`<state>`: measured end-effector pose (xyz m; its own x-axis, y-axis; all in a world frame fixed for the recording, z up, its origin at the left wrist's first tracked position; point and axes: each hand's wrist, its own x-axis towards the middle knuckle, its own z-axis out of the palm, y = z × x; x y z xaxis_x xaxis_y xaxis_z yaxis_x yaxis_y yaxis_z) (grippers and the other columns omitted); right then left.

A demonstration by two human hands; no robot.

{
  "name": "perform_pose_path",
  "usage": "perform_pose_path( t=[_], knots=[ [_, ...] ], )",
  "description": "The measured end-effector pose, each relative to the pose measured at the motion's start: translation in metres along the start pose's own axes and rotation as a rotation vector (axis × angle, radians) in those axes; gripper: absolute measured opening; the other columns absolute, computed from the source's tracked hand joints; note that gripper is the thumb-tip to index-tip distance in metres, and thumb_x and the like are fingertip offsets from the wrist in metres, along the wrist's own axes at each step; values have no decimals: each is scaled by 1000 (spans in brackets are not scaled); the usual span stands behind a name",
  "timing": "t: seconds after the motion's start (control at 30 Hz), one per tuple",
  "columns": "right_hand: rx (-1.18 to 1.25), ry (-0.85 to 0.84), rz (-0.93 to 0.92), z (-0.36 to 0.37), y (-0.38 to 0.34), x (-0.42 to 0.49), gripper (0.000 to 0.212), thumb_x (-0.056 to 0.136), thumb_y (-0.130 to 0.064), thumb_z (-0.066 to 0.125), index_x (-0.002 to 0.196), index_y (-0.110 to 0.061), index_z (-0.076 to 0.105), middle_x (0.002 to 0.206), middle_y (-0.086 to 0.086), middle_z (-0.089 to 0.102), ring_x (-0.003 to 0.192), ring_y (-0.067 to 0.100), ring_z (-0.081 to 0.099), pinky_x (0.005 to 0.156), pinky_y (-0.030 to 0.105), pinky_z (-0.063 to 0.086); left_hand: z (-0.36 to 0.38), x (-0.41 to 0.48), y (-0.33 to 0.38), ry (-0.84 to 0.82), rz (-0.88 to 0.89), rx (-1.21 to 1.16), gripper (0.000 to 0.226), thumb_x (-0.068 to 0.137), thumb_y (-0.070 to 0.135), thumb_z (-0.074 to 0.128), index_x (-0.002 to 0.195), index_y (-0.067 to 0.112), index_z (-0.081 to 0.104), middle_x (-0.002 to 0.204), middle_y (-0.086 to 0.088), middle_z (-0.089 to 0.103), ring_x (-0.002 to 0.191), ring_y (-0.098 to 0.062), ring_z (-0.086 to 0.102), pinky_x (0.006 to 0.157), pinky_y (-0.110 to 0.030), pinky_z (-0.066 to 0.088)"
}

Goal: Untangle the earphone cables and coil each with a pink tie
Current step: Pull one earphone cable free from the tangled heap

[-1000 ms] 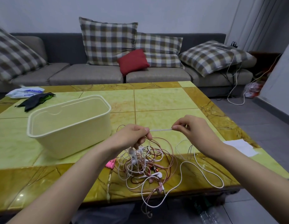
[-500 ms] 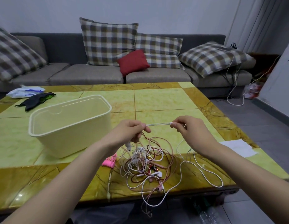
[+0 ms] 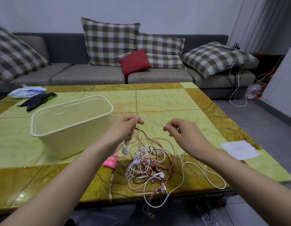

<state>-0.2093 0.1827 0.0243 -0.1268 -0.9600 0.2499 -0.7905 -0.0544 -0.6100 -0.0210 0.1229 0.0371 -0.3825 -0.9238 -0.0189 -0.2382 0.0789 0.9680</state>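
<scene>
A tangle of white, rose-gold and dark red earphone cables [image 3: 148,163] lies on the table near its front edge, with loops hanging over the edge. My left hand [image 3: 125,128] and my right hand [image 3: 179,132] hover above the tangle, each pinching one end of a short stretch of white earphone cable [image 3: 152,122] pulled taut between them. A white earbud [image 3: 125,150] dangles below my left hand. A bunch of pink ties [image 3: 111,161] lies on the table just left of the tangle.
A cream plastic bin [image 3: 69,126] stands open on the yellow marble table [image 3: 166,98], left of my hands. A white paper [image 3: 240,149] lies at the right edge. A black cloth [image 3: 37,100] and a white packet [image 3: 27,92] sit far left. A sofa with cushions is behind.
Both hands have risen slightly and lifted the white cable higher off the tangle. The stretch between them now slopes down toward my right hand, and the earbud hangs free under my left.
</scene>
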Motion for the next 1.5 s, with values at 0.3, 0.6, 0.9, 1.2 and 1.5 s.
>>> perform_pose_path(
  t=[0.3,0.6,0.9,1.2,1.5],
  knots=[
    [-25,-7,35,-2,8,1,18,96,-29,52,88,-20,66,71,-12,56,54,3,44,49,16,35,-2,-13,-1,-412,-110,-38,33,101,23,36,88,6,61,56,3,40,45,-8,32,44,-17,33],
    [14,-22,-35,9,-4,-4,27,100,-24,43,104,-17,69,71,-18,51,67,-3,49,63,5,36,0,-9,14,-318,-127,-521,34,95,25,41,113,5,61,48,8,19,39,-3,17,39,-17,11],
    [85,-70,8,14,-7,-10,26,100,-25,42,96,-19,67,68,-9,54,54,-9,48,56,11,38,1,-12,10,-283,-175,-773,17,87,11,44,90,2,59,63,-1,47,50,-7,41,43,-14,37],
    [110,-131,30,17,-10,-14,29,100,-22,41,92,-21,69,59,-5,51,46,-1,45,49,15,33,4,-8,18,-150,-29,-1039,34,98,18,35,126,9,51,51,6,28,44,-4,34,43,-13,35],
    [34,-183,-62,15,-20,-21,28,99,-33,42,99,-25,69,54,-3,49,47,8,41,50,24,29,0,-6,20,0,95,-866,26,100,19,34,102,11,59,71,8,63,113,-17,61,91,-64,41]
  ],
)
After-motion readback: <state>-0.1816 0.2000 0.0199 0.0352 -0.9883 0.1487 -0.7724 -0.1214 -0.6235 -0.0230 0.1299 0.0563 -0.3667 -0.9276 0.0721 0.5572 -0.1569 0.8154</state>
